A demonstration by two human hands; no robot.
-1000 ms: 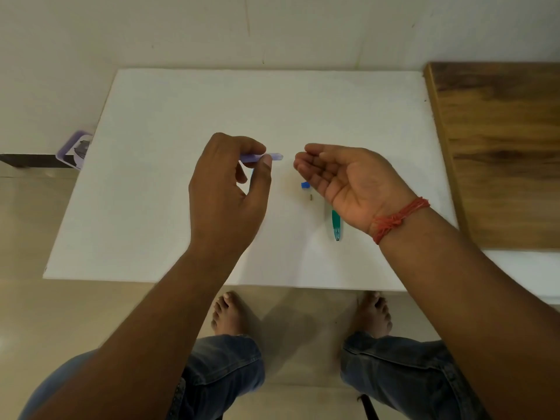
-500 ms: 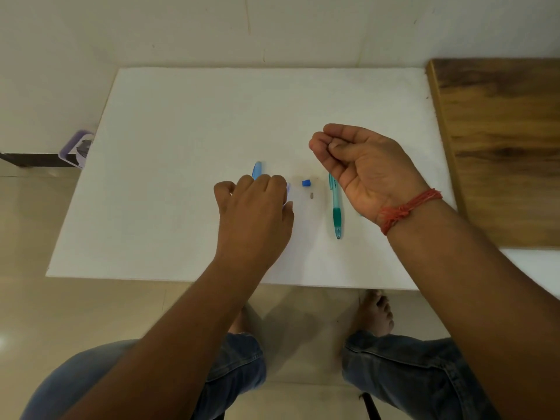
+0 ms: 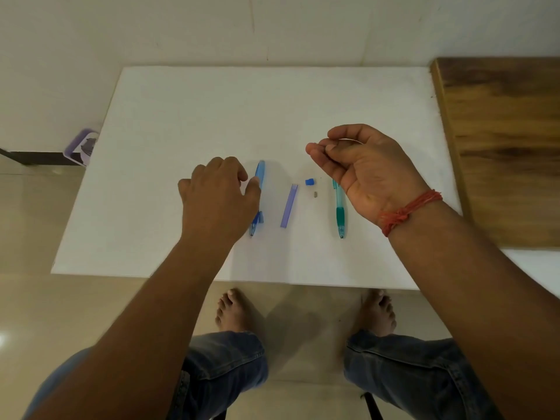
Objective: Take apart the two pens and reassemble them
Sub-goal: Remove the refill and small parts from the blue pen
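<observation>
Two hands over my white table (image 3: 181, 122), left hand (image 3: 216, 198) loosely curled beside the blue pen (image 3: 260, 177), right hand (image 3: 360, 168) pinching a thin refill (image 3: 348, 140), green pen (image 3: 339, 207) below.

Single view only, head-worn camera, so no second view to share scene with. Looks forward and steeply down from above white table (image 3: 188, 116); wall at top of frame, floor and person's own knees and bare feet at bottom. Wide-angle lens, table edges appear slightly bowed. Close range: both forearms enter from bottom corners, left hand (image 3: 216, 195) and right hand (image 3: 363, 168) mid-frame.
</observation>
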